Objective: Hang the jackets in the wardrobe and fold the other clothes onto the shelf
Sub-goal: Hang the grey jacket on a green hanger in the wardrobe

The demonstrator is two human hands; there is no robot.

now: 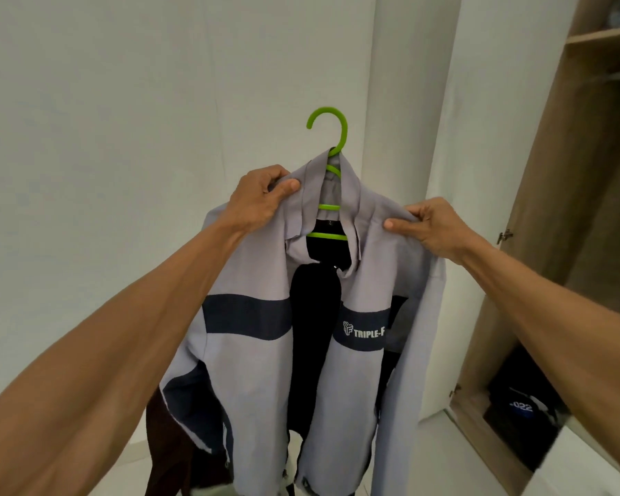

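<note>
Light grey jacket (258,370) w/ navy bands & white "TRIPLE-F" print fills the ctr of the frame. It's held up in front of a white wall (122,102), front unzipped, dark lining showing down the middle.

It sits on a bright green plastic hanger (343,132). The hook sticks up out of the collar at upper ctr, free in the air and hooked on nothing. The hanger's cross bars show inside the neck opening.

My left hand (262,200), ctr-left, pinches the shoulder fabric beside the collar, thumb on top, fingers curled behind the cloth. My right hand (434,227), ctr-right, pinches the other shoulder the same way, thumb pressed flat on the fabric, fingers tucked under. Both grips are narrow, closed on cloth only. Neither hand touches the hanger as far as I can see.

The jacket's hem drops out of the btm edge of the frame. A dark brown garment (162,445) hangs behind it at lower left.

An open wooden wardrobe (559,195) runs down the right edge, well apart from the jacket. It has a wooden shelf (602,35) at upper right and a heap of dark clothes (519,417) at lower right, one w/ white digits on blue.
</note>
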